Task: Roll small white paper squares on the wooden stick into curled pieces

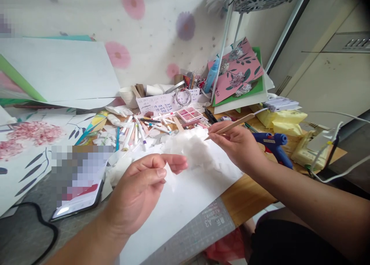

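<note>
1. Small white tissue scrap [171, 176], centre of frame: we see it pinched between thumb and fingers of the left hand [138, 190], above the white sheet [170, 218].
2. Pointed wooden stick [235, 124], right of centre: gripped in the right hand [235, 145], tip angled toward lower left.
3. Crumpled tissue heap [189, 143], between the hands, on the sheet; we cannot tell whether the stick's tip touches it.
4. Above centre we note scattered markers [140, 134] beside a pink palette [189, 114].
5. Left of frame: phone [83, 192], partly pixelated.
6. Right of frame: blue glue gun [273, 142], just beyond the right forearm.
</note>
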`<act>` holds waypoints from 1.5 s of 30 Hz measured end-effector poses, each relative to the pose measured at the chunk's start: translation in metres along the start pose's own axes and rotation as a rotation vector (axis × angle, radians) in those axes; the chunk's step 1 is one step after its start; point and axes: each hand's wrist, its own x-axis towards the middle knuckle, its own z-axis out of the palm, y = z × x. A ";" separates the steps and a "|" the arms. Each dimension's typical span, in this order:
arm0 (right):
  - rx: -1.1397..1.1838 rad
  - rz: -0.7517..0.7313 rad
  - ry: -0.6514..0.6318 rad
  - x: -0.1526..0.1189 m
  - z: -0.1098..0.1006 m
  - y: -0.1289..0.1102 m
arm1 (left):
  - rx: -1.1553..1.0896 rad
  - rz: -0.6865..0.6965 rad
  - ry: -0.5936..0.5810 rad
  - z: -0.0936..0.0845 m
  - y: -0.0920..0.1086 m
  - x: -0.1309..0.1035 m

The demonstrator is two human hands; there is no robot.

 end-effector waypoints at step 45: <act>0.456 -0.261 -0.461 -0.035 -0.004 -0.052 | 0.404 0.022 -0.216 -0.002 -0.004 -0.005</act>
